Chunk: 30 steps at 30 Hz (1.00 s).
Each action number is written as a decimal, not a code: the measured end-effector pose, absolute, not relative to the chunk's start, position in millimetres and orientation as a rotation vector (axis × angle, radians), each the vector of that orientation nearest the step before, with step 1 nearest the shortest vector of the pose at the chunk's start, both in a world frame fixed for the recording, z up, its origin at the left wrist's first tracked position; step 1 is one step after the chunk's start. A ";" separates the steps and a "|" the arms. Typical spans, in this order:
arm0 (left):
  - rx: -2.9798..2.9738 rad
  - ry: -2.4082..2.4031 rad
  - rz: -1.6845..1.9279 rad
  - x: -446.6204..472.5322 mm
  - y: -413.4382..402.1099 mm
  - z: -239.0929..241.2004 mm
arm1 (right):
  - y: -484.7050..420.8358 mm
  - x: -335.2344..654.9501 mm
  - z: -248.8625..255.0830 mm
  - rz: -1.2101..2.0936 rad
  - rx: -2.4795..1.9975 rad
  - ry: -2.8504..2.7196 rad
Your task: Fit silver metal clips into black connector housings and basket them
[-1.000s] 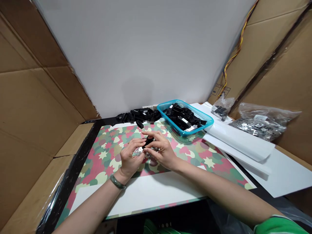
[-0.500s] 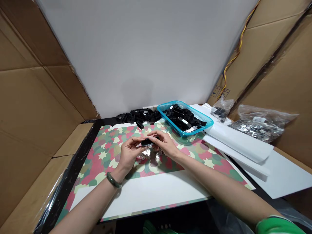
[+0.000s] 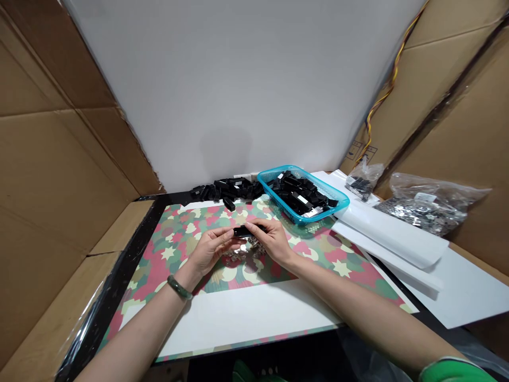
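Between my two hands is a small, oblong black plastic piece (image 3: 240,231), held level above the table. My left hand (image 3: 210,248) pinches its left end between thumb and fingers. The fingers of my right hand (image 3: 272,240) are closed on the right end, with the thumb lying along the top. Below the hands, a small heap of shiny metal parts (image 3: 237,255) rests on the patterned sheet (image 3: 175,239); the hands partly cover it. What kind of part the black piece is, I cannot make out.
A blue basket (image 3: 345,203) full of similar black pieces stands at the back right. Left of it lies a pile of black pieces (image 3: 222,189). Clear bags of parts (image 3: 429,212) and rolled white sheets (image 3: 393,236) are at the right. Cardboard walls (image 3: 59,159) flank the table.
My left thumb has moved up onto the near face of the black piece, and the left hand has turned slightly. The right fingers have curled further around its end. Both hands still hold it.
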<state>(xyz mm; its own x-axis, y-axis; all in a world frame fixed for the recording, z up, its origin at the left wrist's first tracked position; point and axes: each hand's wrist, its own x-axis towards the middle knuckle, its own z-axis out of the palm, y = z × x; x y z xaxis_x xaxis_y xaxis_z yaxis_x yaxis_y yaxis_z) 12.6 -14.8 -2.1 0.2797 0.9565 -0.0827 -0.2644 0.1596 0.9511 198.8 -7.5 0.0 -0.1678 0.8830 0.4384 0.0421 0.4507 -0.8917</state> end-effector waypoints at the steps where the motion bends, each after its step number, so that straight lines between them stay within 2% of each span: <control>1: 1.038 0.873 1.048 13.0 -14.9 -2.3 | -8.3 198.7 -0.1 0.908 -0.835 -1.575; 18: 1.217 0.895 1.000 9.2 -16.5 1.3 | -10.9 200.0 -2.1 0.729 -0.816 -1.726; 21: 1.226 0.903 1.015 7.7 -14.6 -1.1 | -10.9 198.1 -2.0 0.852 -0.853 -1.647; 26: 1.369 0.923 1.144 4.4 -13.7 5.7 | -7.0 197.9 1.0 1.367 -0.903 -1.474; 30: 1.548 0.945 1.097 -9.0 -24.8 18.9 | -11.9 195.5 3.5 1.414 -0.878 -1.594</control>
<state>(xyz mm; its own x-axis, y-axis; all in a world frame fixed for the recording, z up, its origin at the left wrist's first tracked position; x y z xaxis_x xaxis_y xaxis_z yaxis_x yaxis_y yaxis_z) -9.0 -24.8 18.9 0.2900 0.9370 0.1949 0.0541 -0.2193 0.9742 195.5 -11.9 3.5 -0.4274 0.8957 0.1229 -0.0154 0.1287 -0.9916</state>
